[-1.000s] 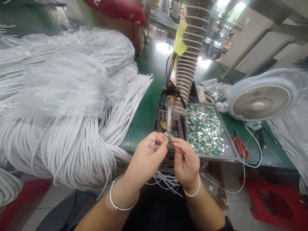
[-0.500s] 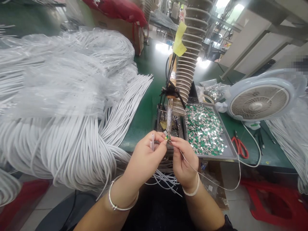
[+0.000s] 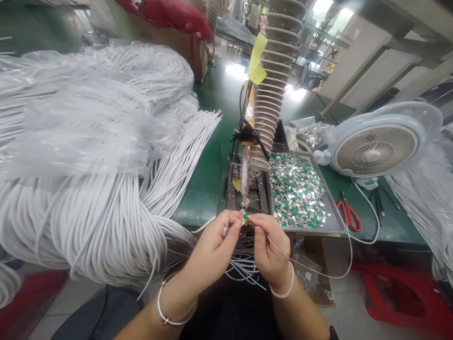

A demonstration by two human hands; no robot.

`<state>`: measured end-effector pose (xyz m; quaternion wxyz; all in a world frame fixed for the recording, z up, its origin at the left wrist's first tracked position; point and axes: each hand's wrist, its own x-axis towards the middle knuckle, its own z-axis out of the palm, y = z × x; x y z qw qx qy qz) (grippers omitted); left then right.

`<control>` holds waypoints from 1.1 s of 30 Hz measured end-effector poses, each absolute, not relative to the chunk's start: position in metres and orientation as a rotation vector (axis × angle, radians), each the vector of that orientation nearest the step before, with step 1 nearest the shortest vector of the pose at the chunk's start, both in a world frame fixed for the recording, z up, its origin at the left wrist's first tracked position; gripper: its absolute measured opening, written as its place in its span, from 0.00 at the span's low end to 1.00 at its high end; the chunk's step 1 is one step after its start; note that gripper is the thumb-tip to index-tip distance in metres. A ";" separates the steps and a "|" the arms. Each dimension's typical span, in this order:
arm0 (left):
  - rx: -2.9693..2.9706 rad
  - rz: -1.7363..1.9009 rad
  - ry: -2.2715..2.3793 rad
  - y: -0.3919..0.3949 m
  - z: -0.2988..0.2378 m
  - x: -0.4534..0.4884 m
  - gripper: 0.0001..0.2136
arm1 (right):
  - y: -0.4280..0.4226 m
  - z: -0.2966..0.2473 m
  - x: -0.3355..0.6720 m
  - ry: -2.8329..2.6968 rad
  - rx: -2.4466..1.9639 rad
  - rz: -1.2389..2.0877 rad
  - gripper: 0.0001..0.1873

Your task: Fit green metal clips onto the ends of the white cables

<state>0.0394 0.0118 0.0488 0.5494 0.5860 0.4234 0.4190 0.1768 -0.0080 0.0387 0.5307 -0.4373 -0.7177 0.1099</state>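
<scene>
Fingers (image 3: pixel 236 221) of our left hand (image 3: pixel 212 262) pinch a small green-and-silver chip (image 3: pixel 244 217) just below the tip of the soldering iron (image 3: pixel 245 177), while our right hand (image 3: pixel 271 252) pinches a thin wire (image 3: pixel 318 272) steadily up to it.

White desk fan (image 3: pixel 373 153) on a green workbench (image 3: pixel 207 189), red-handled pliers (image 3: pixel 348 216) beside it, red plastic stool (image 3: pixel 389 295) below, yellow note (image 3: pixel 256 59) on ribbed ducting (image 3: pixel 274 85)

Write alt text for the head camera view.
The left hand and right hand pinch a tiny green-and-silver chip over a green workbench, the left also holding a white cable end. A metal tray of similar chips lies to the right, an upright soldering iron ahead, and a large bundle of white cables to the left.
</scene>
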 end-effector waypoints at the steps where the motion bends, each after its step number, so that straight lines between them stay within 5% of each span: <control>1: 1.419 0.956 1.002 0.009 0.047 0.039 0.09 | -0.010 0.038 0.178 -1.710 -1.061 0.257 0.16; 9: 1.648 0.835 1.130 0.002 0.042 0.036 0.10 | -0.010 0.043 0.201 -1.639 -1.298 0.056 0.15; 21: 0.924 0.836 0.682 0.012 0.027 0.037 0.06 | 0.028 0.054 0.244 -1.992 -1.863 0.098 0.07; 33: 0.730 0.929 0.657 0.011 0.030 0.044 0.08 | 0.021 0.052 0.239 -1.832 -1.653 -0.012 0.11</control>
